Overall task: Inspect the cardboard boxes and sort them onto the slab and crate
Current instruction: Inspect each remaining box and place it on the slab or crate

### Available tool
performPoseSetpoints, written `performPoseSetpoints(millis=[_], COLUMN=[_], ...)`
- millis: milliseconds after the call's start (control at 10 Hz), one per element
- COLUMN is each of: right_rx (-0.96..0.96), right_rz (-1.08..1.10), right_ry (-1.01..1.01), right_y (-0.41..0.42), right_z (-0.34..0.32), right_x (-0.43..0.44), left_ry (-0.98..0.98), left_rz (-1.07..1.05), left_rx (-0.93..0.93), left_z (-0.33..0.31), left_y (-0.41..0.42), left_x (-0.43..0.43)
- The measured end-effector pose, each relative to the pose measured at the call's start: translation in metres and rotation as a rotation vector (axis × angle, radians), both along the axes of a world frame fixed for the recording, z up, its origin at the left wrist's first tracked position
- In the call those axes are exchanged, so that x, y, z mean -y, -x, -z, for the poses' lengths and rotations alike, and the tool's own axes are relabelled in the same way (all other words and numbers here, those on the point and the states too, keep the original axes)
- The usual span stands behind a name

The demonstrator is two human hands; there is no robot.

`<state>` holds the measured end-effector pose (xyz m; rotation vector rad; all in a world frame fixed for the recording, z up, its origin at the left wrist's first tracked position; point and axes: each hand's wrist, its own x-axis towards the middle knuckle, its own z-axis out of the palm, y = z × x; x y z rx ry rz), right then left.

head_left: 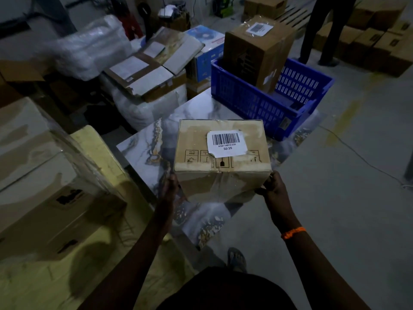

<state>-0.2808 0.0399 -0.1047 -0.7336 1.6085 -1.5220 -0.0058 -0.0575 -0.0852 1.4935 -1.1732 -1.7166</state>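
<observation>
A cardboard box (222,159) with a white barcode label (226,143) on top sits between the two hands, over the near part of the marble slab (143,148). The left hand (169,189) presses flat against the box's left side, and the right hand (271,189), an orange band (292,232) on its wrist, grips the lower right corner. At the slab's far corner stands a blue crate (252,101), with a taller cardboard box (257,50) upright inside it.
</observation>
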Motion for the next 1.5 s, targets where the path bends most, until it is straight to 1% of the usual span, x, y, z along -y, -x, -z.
performPoseSetpoints(millis=[100, 200, 300, 400, 500, 600, 700, 800, 900, 1000, 1100, 1200, 1300, 1400, 1500], right_rx=[0.046, 0.045, 0.031, 0.079, 0.142, 0.268, 0.34, 0.346, 0.323, 0.264, 0.223, 0.159, 0.113, 0.085, 0.068], right_rz=[0.013, 0.008, -0.032, -0.032, -0.034, 0.075, 0.171, 0.19, 0.204, 0.144, 0.161, 0.133, 0.1, 0.078, 0.054], right_ry=[-0.035, -0.004, 0.006, 0.0, -0.028, -0.003, 0.015, 0.028, 0.073, 0.139, 0.257, 0.317, 0.334, 0.359, 0.369], right_y=[-0.005, -0.007, -0.01, -0.015, -0.025, -0.031, -0.022, -0.005, 0.033, 0.083, 0.136, 0.192, 0.242, 0.284, 0.322], right_z=[-0.009, -0.012, -0.015, -0.02, -0.029, -0.031, -0.026, -0.029, -0.044, -0.078, -0.122, -0.16, -0.186, -0.204, -0.211], right_x=[-0.008, -0.014, -0.021, -0.026, -0.035, -0.048, -0.055, -0.058, -0.042, -0.012, 0.014, 0.035, 0.049, 0.055, 0.057], left_ry=[0.022, 0.143, 0.134, 0.094, -0.004, -0.084, -0.053, 0.011, 0.088, 0.169, 0.292, 0.31, 0.381, 0.382, 0.352], left_rz=[-0.032, -0.051, -0.061, -0.083, -0.122, -0.192, -0.118, -0.039, 0.008, -0.03, -0.013, -0.005, -0.015, -0.004, 0.032], left_rx=[-0.034, 0.012, -0.053, -0.151, -0.23, -0.254, -0.257, -0.281, -0.289, -0.261, -0.304, -0.314, -0.363, -0.361, -0.391], left_z=[0.002, 0.004, 0.005, -0.003, -0.009, -0.011, -0.013, -0.023, -0.044, -0.068, -0.102, -0.136, -0.163, -0.181, -0.185], left_y=[-0.001, -0.003, -0.005, -0.008, -0.005, -0.003, 0.002, 0.019, 0.053, 0.101, 0.159, 0.218, 0.269, 0.309, 0.345], left_x=[-0.001, 0.0, -0.006, -0.018, -0.027, -0.029, -0.03, -0.033, -0.026, -0.004, 0.015, 0.032, 0.041, 0.041, 0.043])
